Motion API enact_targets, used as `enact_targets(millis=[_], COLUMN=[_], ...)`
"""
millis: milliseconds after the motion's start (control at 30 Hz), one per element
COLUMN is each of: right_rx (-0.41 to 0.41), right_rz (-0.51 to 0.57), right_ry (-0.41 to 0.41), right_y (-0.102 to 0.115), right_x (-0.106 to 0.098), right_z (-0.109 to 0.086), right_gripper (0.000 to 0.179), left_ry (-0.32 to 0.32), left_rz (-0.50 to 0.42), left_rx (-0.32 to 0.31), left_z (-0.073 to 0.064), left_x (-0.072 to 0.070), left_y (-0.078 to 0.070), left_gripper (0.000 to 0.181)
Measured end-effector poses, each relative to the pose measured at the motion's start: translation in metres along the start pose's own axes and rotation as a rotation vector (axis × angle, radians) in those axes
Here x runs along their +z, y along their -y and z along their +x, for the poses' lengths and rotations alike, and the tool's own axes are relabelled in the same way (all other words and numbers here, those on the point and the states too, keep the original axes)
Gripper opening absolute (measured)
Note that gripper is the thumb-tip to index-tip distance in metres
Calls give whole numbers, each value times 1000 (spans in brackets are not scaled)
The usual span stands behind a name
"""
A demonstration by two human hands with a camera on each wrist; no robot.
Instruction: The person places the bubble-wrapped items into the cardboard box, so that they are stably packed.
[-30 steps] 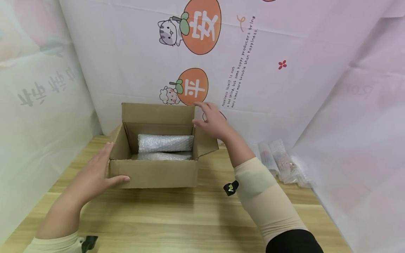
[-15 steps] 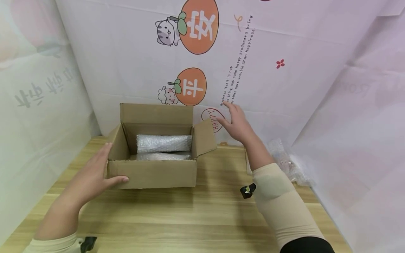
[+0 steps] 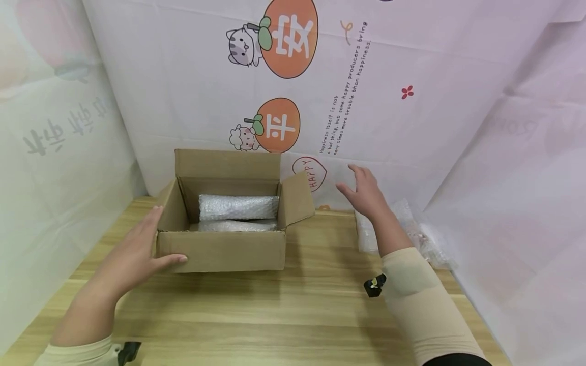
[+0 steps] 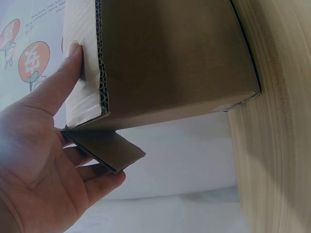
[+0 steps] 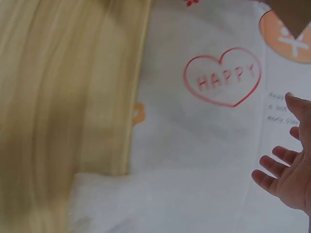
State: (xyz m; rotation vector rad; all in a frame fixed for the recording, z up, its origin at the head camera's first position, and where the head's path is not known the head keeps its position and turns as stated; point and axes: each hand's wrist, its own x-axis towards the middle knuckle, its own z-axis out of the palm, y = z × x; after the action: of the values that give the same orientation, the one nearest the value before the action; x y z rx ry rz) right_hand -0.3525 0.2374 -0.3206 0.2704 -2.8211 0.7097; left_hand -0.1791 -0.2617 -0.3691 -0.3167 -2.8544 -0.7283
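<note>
Clock positions refer to the head view, with the cardboard box [image 3: 224,251] at dial centre and 12 o'clock pointing away from the person. The box rests on the wood-grain bench [image 3: 256,315]. Its rear flap [image 3: 229,163] stands upright at 12 o'clock; its right flap [image 3: 296,198] slants outward at 3 o'clock. Two bubble-wrapped packages [image 3: 238,207] lie crosswise inside, one behind the other.

The hands are well apart. The left hand [image 3: 135,259], at 8 o'clock, grips the box: thumb on the front panel, fingers against the 9 o'clock side. In the left wrist view, the fingers curl at the edge of a side flap [image 4: 109,148]. The right hand [image 3: 364,193], at 3 o'clock, is raised above the bench, holding nothing, fingers extended.

A bubble-wrapped packet [image 3: 368,236] lies at 6 o'clock from the right hand; clear wrapping [image 3: 432,244] lies at 4 o'clock from it, its contents too indistinct to identify with confidence. A printed sheet [image 3: 458,101] forms the backdrop.
</note>
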Motion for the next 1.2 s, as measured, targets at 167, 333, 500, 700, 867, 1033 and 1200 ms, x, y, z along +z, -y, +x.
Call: enact_targets(millis=[167, 333, 500, 700, 867, 1033, 1200], right_rx=[74, 139, 187, 247, 298, 329, 346], right_rz=[-42, -75, -93, -144, -169, -249, -326], right_ry=[19, 57, 95, 160, 213, 232, 232], right_y=[-27, -49, -67, -84, -93, -102, -105], right_x=[8, 15, 24, 35, 41, 48, 55], right_z=[-6, -17, -27, -36, -43, -45, -45], right_gripper=[81, 83, 81, 83, 87, 91, 89], left_ry=[-2, -1, -5, -13, -13, -7, -6], left_rz=[-5, -1, 3, 3, -3, -7, -1], left_rx=[0, 6, 7, 10, 12, 8, 6], left_z=[0, 0, 0, 1, 1, 1, 1], left_x=[-1, 1, 2, 2, 3, 2, 2], left_y=[-1, -1, 1, 2, 3, 2, 2], left_gripper=[125, 125, 125, 125, 125, 126, 126])
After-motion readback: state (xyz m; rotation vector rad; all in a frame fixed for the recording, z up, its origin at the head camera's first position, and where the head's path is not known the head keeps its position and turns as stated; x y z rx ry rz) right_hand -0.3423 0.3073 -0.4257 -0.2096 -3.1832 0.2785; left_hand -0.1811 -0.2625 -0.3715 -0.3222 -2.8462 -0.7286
